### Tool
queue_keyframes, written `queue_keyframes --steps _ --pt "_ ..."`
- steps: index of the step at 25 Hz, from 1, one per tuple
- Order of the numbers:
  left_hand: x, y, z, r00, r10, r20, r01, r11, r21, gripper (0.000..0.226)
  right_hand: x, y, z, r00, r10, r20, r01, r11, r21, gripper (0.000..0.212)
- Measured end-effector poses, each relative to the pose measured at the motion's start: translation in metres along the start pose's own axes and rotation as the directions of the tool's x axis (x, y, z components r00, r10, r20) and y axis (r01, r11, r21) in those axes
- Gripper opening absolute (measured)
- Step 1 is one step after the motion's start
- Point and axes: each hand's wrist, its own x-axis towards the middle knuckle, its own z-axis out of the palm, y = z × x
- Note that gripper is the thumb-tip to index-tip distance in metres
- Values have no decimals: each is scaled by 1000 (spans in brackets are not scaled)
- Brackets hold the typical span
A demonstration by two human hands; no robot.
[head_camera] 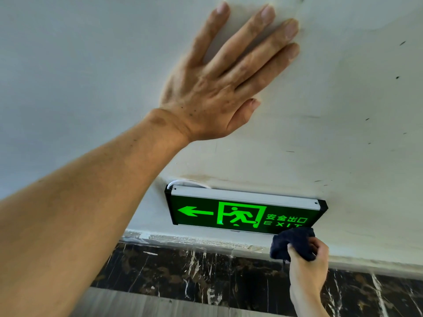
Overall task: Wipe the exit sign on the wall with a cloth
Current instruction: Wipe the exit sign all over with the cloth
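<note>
The exit sign (231, 213) is a lit green panel with an arrow, a running figure and the word EXIT, mounted low on the white wall. A silver strip runs along its top edge. My right hand (307, 263) grips a bunched dark blue cloth (291, 242) and presses it against the sign's lower right corner, covering the end of the lettering. My left hand (219, 81) lies flat on the wall above the sign, fingers spread, holding nothing.
The white wall (343, 133) carries dark scuffs and stains. A white cable (187, 182) loops out behind the sign's top left. Below runs a dark marble skirting (194, 273), then grey floor (142, 303).
</note>
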Motion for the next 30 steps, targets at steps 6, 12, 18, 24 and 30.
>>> queue_keyframes --steps 6,12,18,24,30 --pt "0 -1 -1 1000 -3 14 3 1000 -3 66 -15 1 22 997 -44 64 47 998 -39 57" --pt "1 -1 -5 1000 1 18 -1 1000 -21 66 -43 1 52 986 -46 158 54 998 -44 47" --pt "1 -1 -7 1000 -4 10 5 1000 -27 64 -68 1 79 981 -14 194 29 997 -75 37" --pt "3 0 -8 1000 -6 -10 6 999 -36 61 -83 -3 97 985 8 170 10 994 -110 30" --pt "4 0 -14 1000 -7 4 7 998 -62 59 -116 -11 125 950 83 301 -53 993 -107 29"
